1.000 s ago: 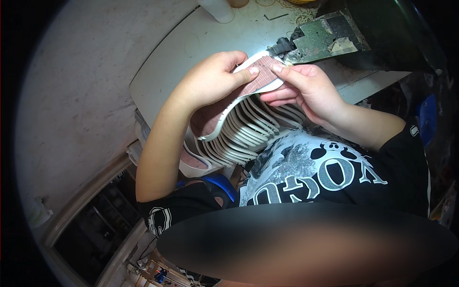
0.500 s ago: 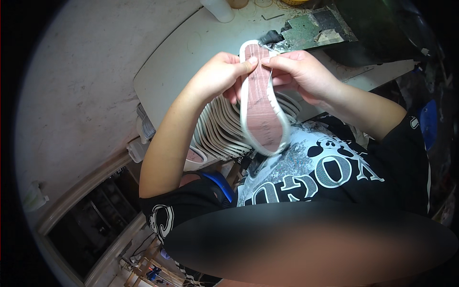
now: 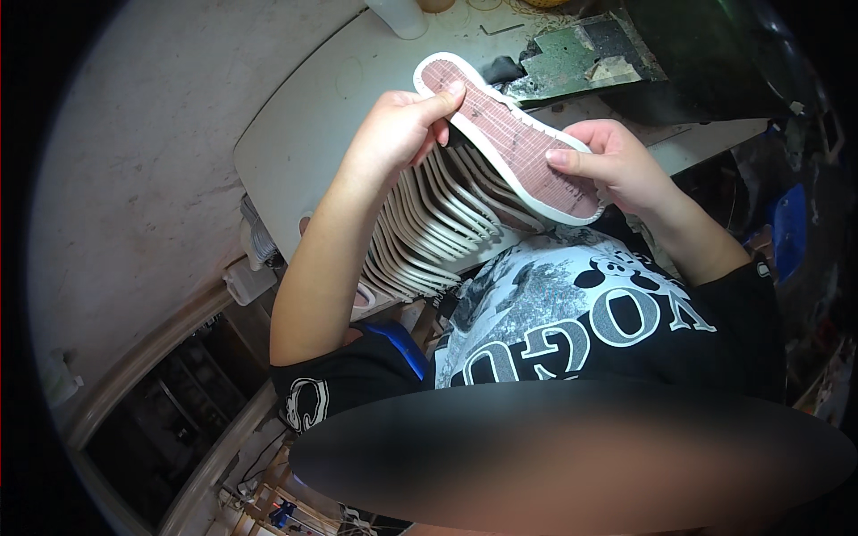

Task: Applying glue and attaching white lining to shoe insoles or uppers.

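Note:
A shoe insole (image 3: 511,143) with a pink, lined face and a raised white edge is held slantwise above the table, one end at upper left, the wider end at lower right. My left hand (image 3: 398,129) pinches the upper-left end, thumb on the pink face and fingers behind. At the wider end, my right hand (image 3: 621,165) grips the outer edge, its thumb pressed on the pink face. The white edge looks notched along the upper side. Below my hands lies a fanned row of several white-edged insoles (image 3: 438,214), partly hidden by the held one.
The pale table (image 3: 313,116) curves along the wall. Behind the insole is a worn green metal plate (image 3: 572,58) beside a dark green machine body (image 3: 706,62). A white container (image 3: 398,18) and an L-shaped key (image 3: 500,31) lie farther back. Something blue (image 3: 790,234) is at right.
The insole has turned from nearly upright to slanted, its wide end swinging right and up. My right hand has slid from beside my left hand to the wide end.

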Demonstrator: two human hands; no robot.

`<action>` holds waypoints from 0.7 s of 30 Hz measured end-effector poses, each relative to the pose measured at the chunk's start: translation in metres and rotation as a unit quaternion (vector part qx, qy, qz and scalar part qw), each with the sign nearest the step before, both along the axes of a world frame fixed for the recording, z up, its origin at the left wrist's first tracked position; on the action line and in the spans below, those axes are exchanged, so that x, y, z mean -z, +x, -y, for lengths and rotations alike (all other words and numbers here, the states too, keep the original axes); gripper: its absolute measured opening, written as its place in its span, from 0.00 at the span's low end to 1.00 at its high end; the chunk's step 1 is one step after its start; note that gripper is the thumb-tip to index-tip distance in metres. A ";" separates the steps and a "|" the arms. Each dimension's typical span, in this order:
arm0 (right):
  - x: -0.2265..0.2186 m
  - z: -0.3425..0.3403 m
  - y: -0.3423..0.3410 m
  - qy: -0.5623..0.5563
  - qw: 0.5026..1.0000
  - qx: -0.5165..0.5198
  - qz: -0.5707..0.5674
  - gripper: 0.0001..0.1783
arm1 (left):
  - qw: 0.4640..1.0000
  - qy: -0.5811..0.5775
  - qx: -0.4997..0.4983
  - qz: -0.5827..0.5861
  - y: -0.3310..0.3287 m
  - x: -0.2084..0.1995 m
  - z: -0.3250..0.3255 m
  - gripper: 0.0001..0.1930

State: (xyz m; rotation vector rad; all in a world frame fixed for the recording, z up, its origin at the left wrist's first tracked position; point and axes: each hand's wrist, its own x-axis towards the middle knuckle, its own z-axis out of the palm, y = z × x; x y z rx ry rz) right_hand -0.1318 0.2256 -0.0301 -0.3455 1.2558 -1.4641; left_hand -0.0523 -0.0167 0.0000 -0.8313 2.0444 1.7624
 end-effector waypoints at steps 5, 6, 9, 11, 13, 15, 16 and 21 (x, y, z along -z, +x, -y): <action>0.010 0.015 0.003 -0.018 0.998 0.057 0.034 0.17 | 0.998 -0.052 -0.015 -0.027 -0.010 0.006 0.009 0.27; 0.009 0.021 0.004 -0.035 0.996 0.067 0.056 0.17 | 0.997 -0.067 -0.023 -0.027 -0.013 0.006 0.012 0.27; -0.004 0.049 0.019 -0.051 0.992 0.084 0.077 0.16 | 0.995 -0.077 -0.045 -0.036 -0.010 0.009 0.030 0.24; -0.006 0.056 0.034 -0.056 0.991 0.072 -0.097 0.14 | 0.994 -0.032 -0.044 -0.097 -0.004 0.010 0.032 0.21; -0.024 0.057 0.056 -0.088 0.957 0.011 -0.275 0.13 | 0.987 -0.007 -0.083 -0.141 0.027 0.001 0.022 0.21; -0.020 0.059 0.066 -0.156 0.863 -0.015 -0.480 0.08 | 0.940 0.080 -0.245 -0.223 0.051 -0.007 -0.015 0.20; -0.017 0.061 0.068 -0.169 0.832 -0.022 -0.527 0.08 | 0.912 0.153 -0.274 -0.264 0.057 0.002 -0.020 0.20; -0.015 0.064 0.078 -0.223 0.764 -0.058 -0.602 0.11 | 0.803 0.294 -0.294 -0.426 0.080 0.029 -0.032 0.21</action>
